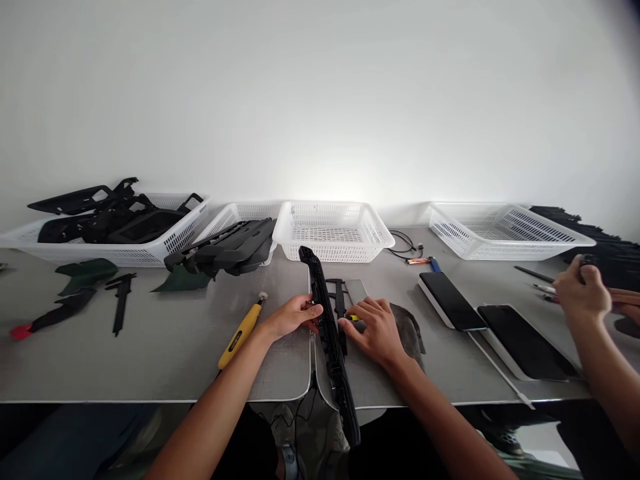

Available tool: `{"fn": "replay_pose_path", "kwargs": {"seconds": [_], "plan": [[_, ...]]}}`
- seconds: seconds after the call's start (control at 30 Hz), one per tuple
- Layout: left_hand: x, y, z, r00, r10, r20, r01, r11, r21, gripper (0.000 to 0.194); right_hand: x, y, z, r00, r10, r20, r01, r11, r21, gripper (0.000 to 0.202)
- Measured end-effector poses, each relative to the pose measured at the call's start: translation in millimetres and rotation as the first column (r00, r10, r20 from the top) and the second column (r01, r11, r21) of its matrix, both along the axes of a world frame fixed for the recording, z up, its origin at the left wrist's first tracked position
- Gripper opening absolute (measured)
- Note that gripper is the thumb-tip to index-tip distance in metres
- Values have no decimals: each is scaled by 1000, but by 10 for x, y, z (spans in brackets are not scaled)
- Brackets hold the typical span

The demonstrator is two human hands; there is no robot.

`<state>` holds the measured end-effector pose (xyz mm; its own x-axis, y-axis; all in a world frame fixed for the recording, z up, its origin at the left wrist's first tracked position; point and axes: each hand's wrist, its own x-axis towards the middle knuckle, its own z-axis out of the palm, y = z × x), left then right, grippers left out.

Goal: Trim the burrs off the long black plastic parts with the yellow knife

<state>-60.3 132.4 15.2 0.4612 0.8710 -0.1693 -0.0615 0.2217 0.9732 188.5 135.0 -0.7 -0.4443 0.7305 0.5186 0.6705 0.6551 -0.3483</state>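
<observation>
A long black plastic trim piece (327, 333) stands tilted across the table's front edge, its lower end hanging past the edge. My left hand (296, 315) grips its left side, thumb on the near face. Close against its right side is my right hand (373, 330), its fingers curled round a small yellow tool (353, 318); most of that tool is hidden, so its kind is unclear. Just beyond lie a black caliper (338, 293) and a flat grey plate (355, 291). A grey cloth (411, 333) lies beside my right wrist.
A yellow power tool (241, 337) rests left of my left hand. White baskets (330, 253) line the wall; the left basket (145, 253) holds black parts. Two dark-screened devices (453, 300) lie to the right, near a co-worker's hand (583, 290). Another caliper (120, 303) lies left.
</observation>
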Motion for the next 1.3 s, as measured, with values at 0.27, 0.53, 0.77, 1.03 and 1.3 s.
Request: {"fn": "replay_pose_path", "kwargs": {"seconds": [0.27, 0.53, 0.77, 1.03, 1.3], "plan": [[5, 0, 13, 1000, 10, -2, -10, 1000, 1, 64, 14, -20, 21, 998, 17, -54, -16, 1000, 20, 34], [2, -9, 23, 1000, 10, 23, -9, 1000, -13, 61, 1, -5, -12, 999, 13, -35, -12, 999, 35, 32], [-15, -17, 36, 996, -78, 43, 78, 997, -9, 71, 14, -9, 1, 999, 25, -25, -25, 999, 31, 34], [-8, -8, 42, 999, -38, 20, 38, 999, 10, 68, 13, -31, 35, 996, 87, -15, -87, 995, 40, 35], [-8, -10, 51, 999, -43, 24, 43, 999, 19, 67, 12, -36, 42, 993, 111, -28, -110, 993, 34, 35]]}}
